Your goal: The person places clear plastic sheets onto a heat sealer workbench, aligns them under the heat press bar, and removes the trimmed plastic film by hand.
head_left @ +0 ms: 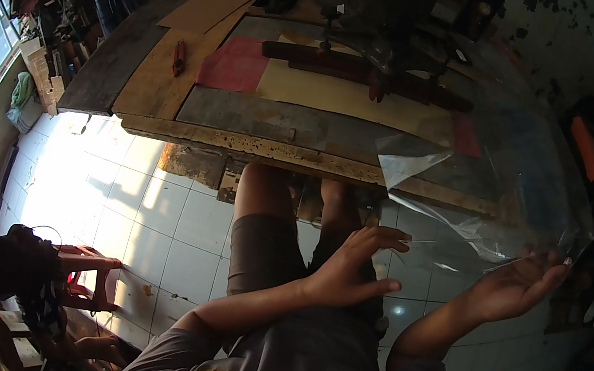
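Observation:
A large clear plastic sheet [479,233] stretches from the workbench's right side down over its front edge; whether it is a flat sheet or a bag I cannot tell. My right hand [513,287] is closed around its lower right edge, palm turned up. Left of the plastic, my left hand [355,271] hovers above my lap with its thumb well apart from the fingers. Its fingertips are close to the plastic's lower left edge, and nothing shows inside the hand. Across the bench, a dark machine with a long reddish bar [364,76] stands over a pale yellow strip [329,94].
A red cutter knife [179,59] lies on the bench's wooden left part, near cardboard sheets [205,6]. Pink pieces [233,63] flank the yellow strip. A red stool [89,280] stands on the tiled floor at left. An orange object [588,149] is at far right.

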{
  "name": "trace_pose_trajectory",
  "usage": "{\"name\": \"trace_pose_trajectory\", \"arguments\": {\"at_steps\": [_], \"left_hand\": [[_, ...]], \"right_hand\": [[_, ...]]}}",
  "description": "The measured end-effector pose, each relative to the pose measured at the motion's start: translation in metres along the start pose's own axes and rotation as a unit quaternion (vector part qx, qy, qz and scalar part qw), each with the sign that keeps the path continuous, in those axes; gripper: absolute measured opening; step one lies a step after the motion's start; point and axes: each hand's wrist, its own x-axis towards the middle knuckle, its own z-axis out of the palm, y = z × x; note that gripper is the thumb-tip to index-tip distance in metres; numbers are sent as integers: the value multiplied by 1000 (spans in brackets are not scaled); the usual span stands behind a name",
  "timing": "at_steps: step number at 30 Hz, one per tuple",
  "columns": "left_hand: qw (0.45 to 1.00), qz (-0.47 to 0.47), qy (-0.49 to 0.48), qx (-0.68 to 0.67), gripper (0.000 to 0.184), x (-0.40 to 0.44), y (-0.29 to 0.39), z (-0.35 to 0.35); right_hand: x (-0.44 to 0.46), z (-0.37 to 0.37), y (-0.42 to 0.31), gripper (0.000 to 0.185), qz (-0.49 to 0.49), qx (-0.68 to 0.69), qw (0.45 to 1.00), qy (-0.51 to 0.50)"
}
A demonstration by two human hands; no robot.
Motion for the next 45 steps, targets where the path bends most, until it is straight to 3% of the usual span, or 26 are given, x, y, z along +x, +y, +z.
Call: {"name": "trace_pose_trajectory", "arguments": {"at_steps": [3,5,7,8,11,15,18,21,22,25,27,30,33,34,37,39,42,45], "left_hand": [[958,-136,-1,-252,36,6,5,-4],[920,-120,-36,-371,23,11,13,-23],[847,-37,-78,-524,22,10,5,-36],[843,-14,-98,-529,28,11,6,-40],[796,43,-149,-585,32,16,26,-60],[791,71,-206,-572,37,24,41,-82],[817,10,-155,-556,39,26,50,-89],[825,-41,-110,-552,38,31,39,-92],[824,-65,-98,-554,38,31,31,-91],[814,-119,-82,-563,36,31,17,-79],[814,-157,-66,-555,35,32,17,-69],[791,-162,-76,-585,34,31,-2,-59],[804,-176,-80,-562,35,36,2,-64],[830,-159,-96,-526,35,39,2,-68],[902,-120,-125,-396,32,46,4,-82],[944,-108,-128,-285,29,48,10,-89],[963,-143,-117,-194,24,50,16,-87],[950,-159,-111,-243,22,53,14,-83]], "right_hand": [[3,-13,-7,49,-45,49,993,-96],[12,-5,-18,52,-174,-27,974,-144],[26,-13,-27,45,-296,-150,926,-178],[30,-16,-33,41,-364,-216,888,-179],[41,-39,-39,35,-301,-168,921,-182],[50,-43,-51,34,-281,-177,919,-212],[48,-33,-40,35,-243,-136,883,-377],[31,-37,-28,35,-137,-337,851,-380],[26,-36,-23,33,-81,-318,875,-357],[1,-16,-19,34,-193,-235,868,-392],[-18,0,-23,37,-214,-227,808,-499],[-38,2,0,42,-172,-244,786,-541],[-44,-4,23,40,-191,-236,779,-548],[-46,-1,25,28,-187,-214,797,-534],[-28,-4,25,22,-131,-159,793,-573],[-19,-4,20,19,-49,-141,794,-589],[-1,-6,17,15,71,-134,758,-635],[3,6,6,45,107,-83,771,-622]]}}
